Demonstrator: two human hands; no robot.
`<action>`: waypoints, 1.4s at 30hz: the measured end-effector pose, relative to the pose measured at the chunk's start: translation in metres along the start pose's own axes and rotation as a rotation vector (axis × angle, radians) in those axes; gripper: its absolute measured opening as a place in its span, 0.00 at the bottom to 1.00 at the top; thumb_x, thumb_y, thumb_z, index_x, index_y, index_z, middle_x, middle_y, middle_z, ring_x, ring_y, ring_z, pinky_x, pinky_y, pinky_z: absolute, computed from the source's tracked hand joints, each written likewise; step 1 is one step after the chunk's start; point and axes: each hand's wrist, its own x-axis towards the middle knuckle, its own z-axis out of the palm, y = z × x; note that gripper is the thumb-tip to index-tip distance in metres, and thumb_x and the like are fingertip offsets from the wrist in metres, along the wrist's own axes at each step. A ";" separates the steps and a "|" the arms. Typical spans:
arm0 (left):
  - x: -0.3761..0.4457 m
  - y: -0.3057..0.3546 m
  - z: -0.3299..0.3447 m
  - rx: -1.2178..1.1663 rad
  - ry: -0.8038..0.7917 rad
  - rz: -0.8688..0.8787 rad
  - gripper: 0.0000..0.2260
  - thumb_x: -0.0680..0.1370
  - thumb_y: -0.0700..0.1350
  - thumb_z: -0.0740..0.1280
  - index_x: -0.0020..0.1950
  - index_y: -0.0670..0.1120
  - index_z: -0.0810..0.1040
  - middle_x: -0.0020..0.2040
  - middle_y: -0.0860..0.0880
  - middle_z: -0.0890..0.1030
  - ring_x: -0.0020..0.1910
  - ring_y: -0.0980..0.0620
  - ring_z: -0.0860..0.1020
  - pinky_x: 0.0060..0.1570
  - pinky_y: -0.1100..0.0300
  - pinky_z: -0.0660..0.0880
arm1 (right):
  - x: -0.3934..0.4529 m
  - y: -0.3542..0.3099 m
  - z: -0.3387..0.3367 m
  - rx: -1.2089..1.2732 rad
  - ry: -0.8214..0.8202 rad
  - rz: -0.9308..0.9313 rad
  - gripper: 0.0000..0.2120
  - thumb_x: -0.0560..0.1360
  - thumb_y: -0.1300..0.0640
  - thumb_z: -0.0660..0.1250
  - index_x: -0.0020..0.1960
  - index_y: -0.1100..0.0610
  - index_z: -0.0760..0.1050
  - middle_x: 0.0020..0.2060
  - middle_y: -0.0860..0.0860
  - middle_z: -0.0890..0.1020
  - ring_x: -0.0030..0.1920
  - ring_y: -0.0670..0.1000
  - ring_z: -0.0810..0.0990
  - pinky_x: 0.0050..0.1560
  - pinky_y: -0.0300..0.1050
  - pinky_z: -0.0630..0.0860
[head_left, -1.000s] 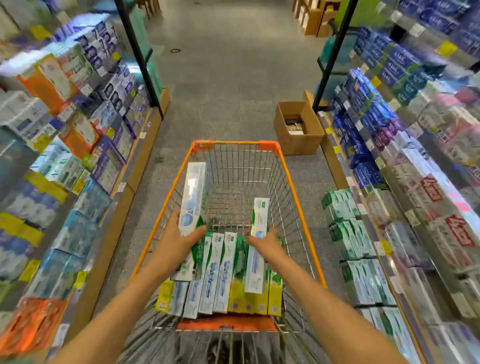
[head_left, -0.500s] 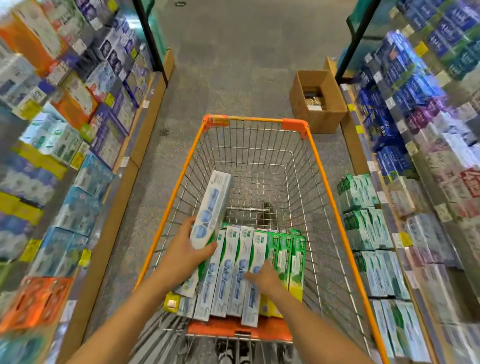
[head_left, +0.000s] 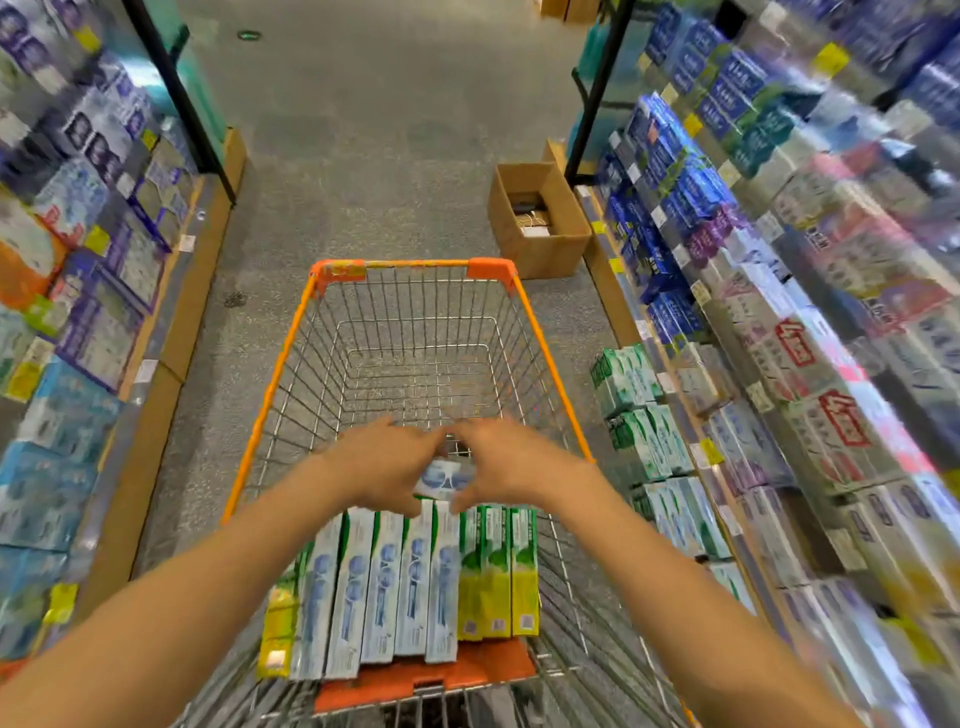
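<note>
- Hands meet over the middle of the cart (head_left: 491, 270), with the fingertips nearly touching on the far side.
- Left hand (head_left: 384, 465) comes in from 7 o'clock on a straight forearm, wrist bent slightly inward. Its fingers curl over the left end of a pale blue box (head_left: 444, 479).
- Right hand (head_left: 506, 462) comes in from 5 o'clock, mirroring the left, and its fingers curl over the box's right end.
- Box lies crosswise between the two palms, held by both, with only its middle showing. Motion blur hides how tightly the thumbs close.
- Box sits at 12 o'clock from the row (head_left: 410, 582), just above its far ends. I cannot tell whether it touches them.
- Row is made of pale blue packs lying side by side lengthwise. Green-and-yellow packs sit at its 3 o'clock side, with one more at its 9 o'clock edge. All lie at the cart's near end, over an orange flap (head_left: 467, 670).
- Carton (head_left: 540, 244), open, stands on the floor at 1 o'clock from the cart, beside the right shelves (head_left: 779, 312).
- Left shelves (head_left: 93, 260) line the aisle at 9 o'clock.
</note>
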 end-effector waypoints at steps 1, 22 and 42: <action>0.011 0.008 -0.003 0.037 -0.002 0.034 0.30 0.71 0.54 0.70 0.68 0.48 0.62 0.57 0.49 0.78 0.54 0.49 0.76 0.61 0.54 0.63 | -0.001 0.003 0.014 0.043 -0.003 0.040 0.31 0.69 0.52 0.73 0.68 0.56 0.66 0.61 0.56 0.76 0.60 0.57 0.75 0.56 0.48 0.72; -0.013 0.017 0.151 -0.677 0.198 -0.400 0.24 0.79 0.45 0.64 0.73 0.46 0.63 0.69 0.47 0.70 0.69 0.49 0.66 0.66 0.57 0.63 | 0.038 0.024 0.214 0.895 -0.019 0.822 0.15 0.74 0.48 0.70 0.44 0.59 0.71 0.32 0.53 0.72 0.28 0.47 0.70 0.24 0.39 0.67; 0.035 0.155 -0.069 -0.551 0.594 0.108 0.19 0.78 0.42 0.64 0.69 0.45 0.69 0.64 0.48 0.74 0.66 0.48 0.69 0.64 0.58 0.62 | -0.194 0.101 -0.007 0.355 0.686 0.669 0.31 0.71 0.41 0.68 0.65 0.59 0.70 0.57 0.56 0.79 0.56 0.55 0.78 0.53 0.50 0.73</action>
